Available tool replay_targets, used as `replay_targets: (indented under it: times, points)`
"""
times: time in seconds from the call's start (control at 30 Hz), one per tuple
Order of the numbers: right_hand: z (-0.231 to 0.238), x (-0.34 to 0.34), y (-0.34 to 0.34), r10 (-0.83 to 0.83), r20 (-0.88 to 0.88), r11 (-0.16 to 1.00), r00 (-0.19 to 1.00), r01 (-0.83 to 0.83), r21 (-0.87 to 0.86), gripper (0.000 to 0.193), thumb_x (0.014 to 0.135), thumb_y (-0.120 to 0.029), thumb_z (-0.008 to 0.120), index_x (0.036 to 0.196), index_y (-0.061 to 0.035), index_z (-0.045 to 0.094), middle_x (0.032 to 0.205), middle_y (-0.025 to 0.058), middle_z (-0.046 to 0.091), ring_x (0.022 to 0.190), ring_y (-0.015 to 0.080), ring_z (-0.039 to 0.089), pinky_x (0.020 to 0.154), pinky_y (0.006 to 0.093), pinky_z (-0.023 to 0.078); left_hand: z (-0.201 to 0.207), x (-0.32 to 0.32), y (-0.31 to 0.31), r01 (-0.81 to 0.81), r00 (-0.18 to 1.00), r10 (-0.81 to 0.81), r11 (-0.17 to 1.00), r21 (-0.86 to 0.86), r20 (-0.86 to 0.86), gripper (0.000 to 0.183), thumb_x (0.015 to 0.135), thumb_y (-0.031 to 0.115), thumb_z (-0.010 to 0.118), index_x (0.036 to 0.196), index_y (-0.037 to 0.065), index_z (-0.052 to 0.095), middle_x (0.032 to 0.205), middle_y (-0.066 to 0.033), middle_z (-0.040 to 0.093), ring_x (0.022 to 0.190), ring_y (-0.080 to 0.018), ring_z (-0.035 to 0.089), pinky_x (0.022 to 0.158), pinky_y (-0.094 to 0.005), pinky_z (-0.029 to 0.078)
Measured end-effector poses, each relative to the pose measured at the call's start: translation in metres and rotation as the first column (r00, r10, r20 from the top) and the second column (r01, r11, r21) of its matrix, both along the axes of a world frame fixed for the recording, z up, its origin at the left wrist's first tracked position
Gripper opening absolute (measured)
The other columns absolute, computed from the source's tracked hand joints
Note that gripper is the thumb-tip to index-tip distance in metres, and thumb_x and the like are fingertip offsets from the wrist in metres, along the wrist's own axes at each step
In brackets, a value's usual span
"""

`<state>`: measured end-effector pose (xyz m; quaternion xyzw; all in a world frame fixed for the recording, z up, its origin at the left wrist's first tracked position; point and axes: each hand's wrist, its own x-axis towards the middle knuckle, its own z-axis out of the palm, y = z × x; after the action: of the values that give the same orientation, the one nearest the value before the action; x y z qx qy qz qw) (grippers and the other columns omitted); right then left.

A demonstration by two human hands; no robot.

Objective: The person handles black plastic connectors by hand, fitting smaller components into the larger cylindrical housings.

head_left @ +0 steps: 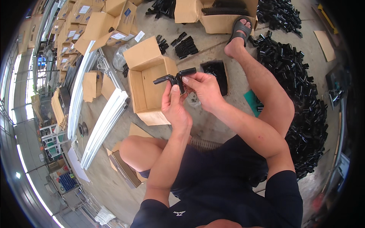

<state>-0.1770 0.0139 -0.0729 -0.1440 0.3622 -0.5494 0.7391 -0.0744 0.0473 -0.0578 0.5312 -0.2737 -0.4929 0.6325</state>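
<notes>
In front of the open cardboard box, my left hand (175, 108) pinches a black angled tube fitting (162, 79), its free arm pointing left. My right hand (205, 90) grips a second black angled tube fitting (188, 71), its arm pointing up to the right. The two fittings meet between my fingertips; whether they are joined there I cannot tell. Both are raised above the floor, partly covered by my thumbs and fingers. Just behind the left one stands the open cardboard box (143, 88), and no parts show inside it.
A large heap of black fittings (300, 102) covers the floor at the right, beside my leg. A dark bin (225, 81) holds small black pieces. White metal profiles (104, 127) lie at the left, near stacked cartons (72, 32). Another open carton (216, 26) stands by my foot.
</notes>
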Motion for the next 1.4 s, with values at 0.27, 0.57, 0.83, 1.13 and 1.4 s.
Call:
replay_targets:
  times: [0.27, 0.57, 0.83, 1.13, 1.4]
  points:
    - [0.006, 0.007, 0.004, -0.073, -0.167, 0.996, 0.983, 0.061, -0.071, 0.012, 0.095, -0.007, 0.072, 0.098, 0.0053, 0.072, 0.087, 0.0082, 0.073, 0.075, 0.0108, 0.065, 0.065, 0.0266, 0.054, 0.0, 0.002, 0.003, -0.011, 1.0, 0.011, 1.0, 0.0, 0.012, 0.041, 0.102, 0.017, 0.065, 0.139, 0.0, 0.057, 0.114, -0.0064, 0.07, 0.098, -0.0144, 0.067, 0.082, -0.0303, 0.052]
    - [0.008, 0.008, 0.012, -0.126, -0.272, 0.983, 0.954, 0.083, -0.166, 0.012, 0.095, -0.007, 0.072, 0.097, 0.0036, 0.075, 0.084, 0.005, 0.074, 0.073, 0.0067, 0.063, 0.062, 0.0245, 0.052, 0.006, -0.002, 0.002, -0.046, 0.998, 0.044, 0.998, -0.039, -0.049, 0.036, 0.099, 0.011, 0.069, 0.132, -0.003, 0.063, 0.115, -0.0076, 0.072, 0.096, -0.0115, 0.066, 0.08, -0.0275, 0.055]
    - [0.009, 0.003, 0.009, -0.068, -0.283, 0.994, 0.957, 0.04, -0.103, 0.015, 0.095, -0.012, 0.074, 0.096, 0.0022, 0.073, 0.084, 0.003, 0.073, 0.07, 0.0053, 0.062, 0.059, 0.0227, 0.05, 0.008, -0.004, 0.003, -0.042, 0.998, 0.04, 0.998, -0.048, -0.038, 0.035, 0.099, 0.009, 0.068, 0.132, -0.003, 0.063, 0.112, -0.0083, 0.073, 0.095, -0.011, 0.066, 0.08, -0.0267, 0.054]
    - [0.006, -0.002, 0.013, -0.026, -0.291, 0.997, 0.956, 0.006, -0.071, 0.019, 0.096, -0.014, 0.073, 0.105, 0.0012, 0.07, 0.085, 0.0037, 0.072, 0.068, 0.0059, 0.062, 0.055, 0.0231, 0.049, 0.005, -0.007, 0.004, -0.037, 0.999, 0.036, 0.998, -0.06, -0.022, 0.035, 0.098, 0.008, 0.069, 0.131, -0.004, 0.063, 0.111, -0.0082, 0.073, 0.092, -0.0117, 0.065, 0.082, -0.0273, 0.054]
    - [0.007, 0.0, 0.014, -0.032, -0.212, 0.997, 0.977, 0.015, -0.08, 0.015, 0.098, -0.012, 0.07, 0.104, 0.0017, 0.069, 0.085, 0.0051, 0.072, 0.067, 0.0076, 0.064, 0.052, 0.0229, 0.05, 0.004, -0.005, 0.003, 0.017, 0.999, -0.02, 0.997, -0.072, -0.043, 0.037, 0.101, 0.009, 0.064, 0.135, -0.004, 0.059, 0.115, -0.0094, 0.071, 0.097, -0.014, 0.066, 0.082, -0.031, 0.056]
